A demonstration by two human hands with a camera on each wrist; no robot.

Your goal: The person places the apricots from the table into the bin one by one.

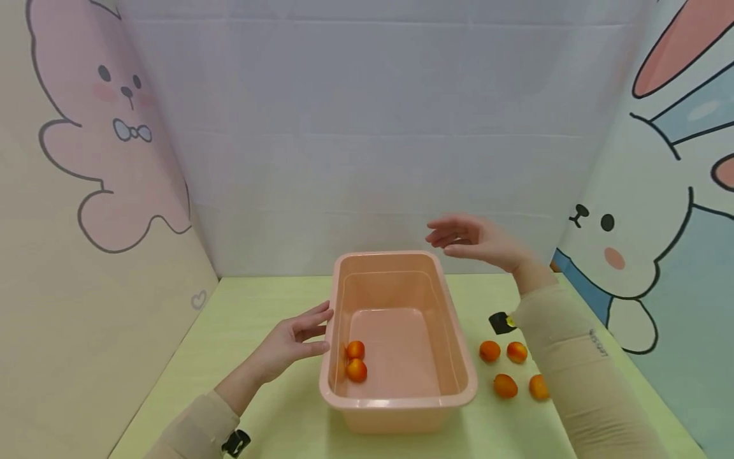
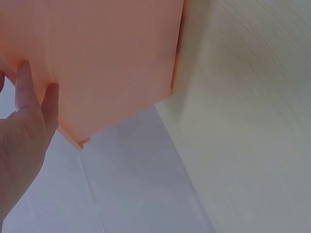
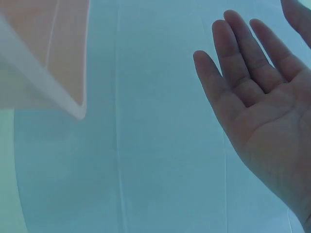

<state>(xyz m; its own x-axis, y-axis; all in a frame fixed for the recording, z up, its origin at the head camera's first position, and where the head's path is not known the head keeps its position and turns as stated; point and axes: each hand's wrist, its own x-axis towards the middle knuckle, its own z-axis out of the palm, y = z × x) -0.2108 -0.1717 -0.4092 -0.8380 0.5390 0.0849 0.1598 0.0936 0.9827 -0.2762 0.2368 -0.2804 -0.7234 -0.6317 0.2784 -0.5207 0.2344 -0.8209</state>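
Observation:
A peach-coloured plastic tub (image 1: 395,404) stands on the table in the head view, with two small orange fruits (image 1: 357,370) lying inside against its left wall. My left hand (image 1: 287,347) rests its fingertips on the tub's left side; in the left wrist view the fingers (image 2: 50,104) are extended against the tub's outer wall (image 2: 112,63). Above and beyond the tub's far right corner, my right hand (image 1: 478,242) is raised in the air. The right wrist view shows its palm (image 3: 277,126) bare and the fingers nearly straight, apart from the tub's rim (image 3: 63,99).
Several more orange fruits (image 1: 505,386) lie on the table to the right of the tub, one partly hidden by the right sleeve (image 1: 579,357). A white back wall (image 1: 367,127) closes off the pale green table (image 1: 264,306); cartoon-printed panels (image 1: 608,255) flank both sides.

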